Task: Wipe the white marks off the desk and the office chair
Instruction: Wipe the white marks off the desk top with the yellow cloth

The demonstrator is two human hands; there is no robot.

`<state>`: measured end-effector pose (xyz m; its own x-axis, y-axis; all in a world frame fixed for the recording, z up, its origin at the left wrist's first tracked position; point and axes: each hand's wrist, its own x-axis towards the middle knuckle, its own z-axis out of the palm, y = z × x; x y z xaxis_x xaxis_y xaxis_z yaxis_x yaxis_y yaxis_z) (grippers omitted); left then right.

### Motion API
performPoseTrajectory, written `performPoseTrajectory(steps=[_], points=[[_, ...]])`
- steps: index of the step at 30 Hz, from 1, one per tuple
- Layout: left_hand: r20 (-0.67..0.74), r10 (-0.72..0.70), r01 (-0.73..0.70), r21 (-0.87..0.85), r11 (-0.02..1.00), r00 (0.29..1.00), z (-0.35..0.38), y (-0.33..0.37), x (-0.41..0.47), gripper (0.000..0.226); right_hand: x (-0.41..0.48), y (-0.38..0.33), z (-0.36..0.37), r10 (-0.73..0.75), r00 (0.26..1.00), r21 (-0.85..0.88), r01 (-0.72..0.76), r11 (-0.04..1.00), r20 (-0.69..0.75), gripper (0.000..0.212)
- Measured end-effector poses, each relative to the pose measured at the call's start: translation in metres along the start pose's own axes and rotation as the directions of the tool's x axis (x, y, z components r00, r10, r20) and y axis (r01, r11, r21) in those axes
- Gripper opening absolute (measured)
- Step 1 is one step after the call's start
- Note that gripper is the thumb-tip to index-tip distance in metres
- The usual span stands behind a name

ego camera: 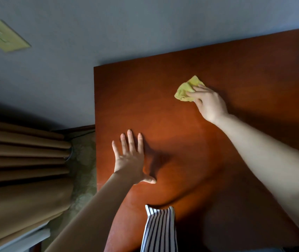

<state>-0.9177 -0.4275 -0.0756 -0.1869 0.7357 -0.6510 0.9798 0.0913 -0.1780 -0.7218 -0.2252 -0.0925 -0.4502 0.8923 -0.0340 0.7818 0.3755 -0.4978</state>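
Head view: right hand (pixel 206 103) pinches crumpled cloth (pixel 185 90); left hand (pixel 129 160) spread on glossy desk (pixel 254 73).

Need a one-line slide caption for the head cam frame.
Right hand wipes the wooden desk with a yellow cloth while the left hand rests flat.

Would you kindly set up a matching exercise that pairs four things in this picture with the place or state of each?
Column one:
1. yellow cloth
2. left hand
3. curtain
4. striped fabric

Column two:
A. hangs in folds to the left of the desk
B. open, palm down, near the desk's left edge
C. bunched up, held by the right hand on the desk
D. at the desk's near edge

Pairs: 1-C, 2-B, 3-A, 4-D
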Motion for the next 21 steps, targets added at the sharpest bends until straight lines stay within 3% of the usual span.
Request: performPoseTrajectory(steps=[4, 7, 13, 16, 21], points=[[-0.021, -0.009, 0.009, 0.019, 1.000, 1.000, 0.003, 0.002, 0.000, 0.152, 0.048, -0.022, 0.017, 0.171, 0.981, -0.050, -0.176, 0.983, -0.088, 0.041], [-0.004, -0.018, 0.018, 0.014, 1.000, 1.000, 0.001, 0.005, 0.003, 0.153, 0.052, -0.037, 0.033, 0.184, 0.973, -0.103, -0.198, 0.975, -0.136, 0.045], [0.012, -0.028, 0.028, 0.037, 0.999, 1.000, -0.002, 0.005, 0.002, 0.154, -0.022, -0.058, 0.050, -0.173, 0.985, -0.110, 0.174, 0.979, 0.022, 0.042], [0.011, -0.032, 0.032, 0.060, 0.998, 0.999, -0.004, 0.003, 0.001, 0.153, -0.083, -0.057, 0.046, -0.337, 0.941, -0.017, 0.338, 0.941, 0.012, 0.036], [-0.018, -0.038, 0.040, 0.161, 0.986, 0.999, -0.014, 0.004, -0.004, 0.150, -0.160, -0.034, 0.038, -0.532, 0.841, -0.054, 0.538, 0.841, 0.096, 0.034]])
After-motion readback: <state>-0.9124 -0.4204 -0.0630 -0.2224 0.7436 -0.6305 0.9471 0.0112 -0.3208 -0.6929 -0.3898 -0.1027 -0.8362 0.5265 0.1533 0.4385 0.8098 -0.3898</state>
